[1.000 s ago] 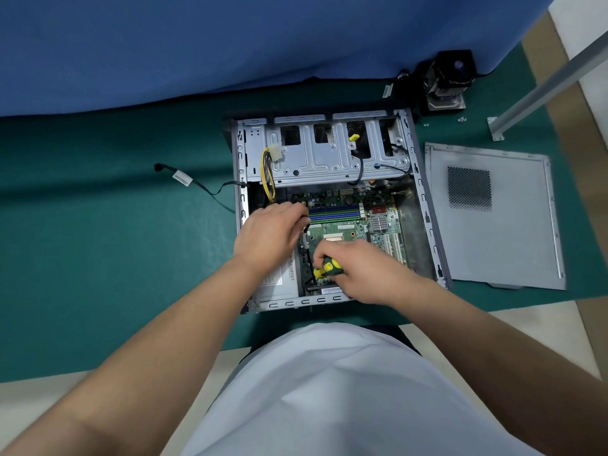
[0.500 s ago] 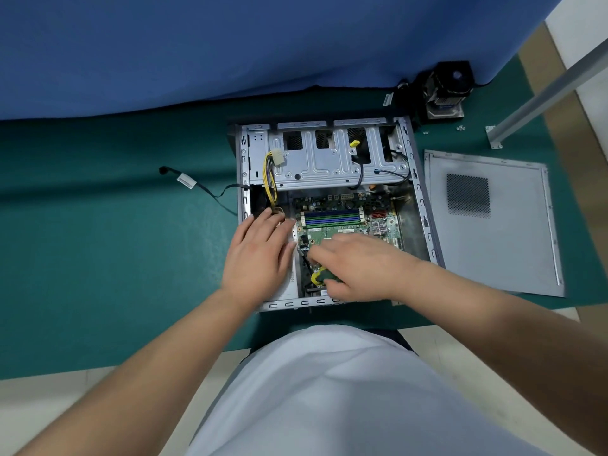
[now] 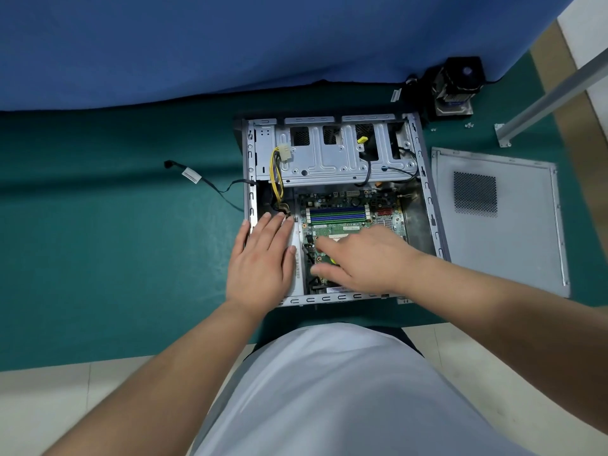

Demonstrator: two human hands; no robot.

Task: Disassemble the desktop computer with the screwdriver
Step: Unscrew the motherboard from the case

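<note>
Lying open on the green mat (image 3: 98,258) in front of you, the case (image 3: 424,179) is showing its board (image 3: 345,222) in the near right half and a metal drive cage (image 3: 329,159) across the far half. You are resting your left hand (image 3: 263,258) flat on the pale box (image 3: 296,255) in the near left corner of the case, fingers straight and close together, pointing away from you. You are reaching your right hand (image 3: 368,258) over the near part of the board, index finger stretched toward the left and thumb spread below it. Under that palm a bit of yellow and green is showing, which looks like the screwdriver (image 3: 330,260); you cannot tell whether the hand is gripping it or only covering it.

Yellow wires (image 3: 274,172) are running from a white plug on the cage down toward your left fingertips. A black cable (image 3: 210,184) with a white tag is trailing out of the case's left wall onto the mat. The side panel (image 3: 500,225) is lying flat just to the right of the case. A black fan unit (image 3: 455,87) is sitting beyond the far right corner, near a blue cloth (image 3: 230,44) and some small screws (image 3: 468,126).
</note>
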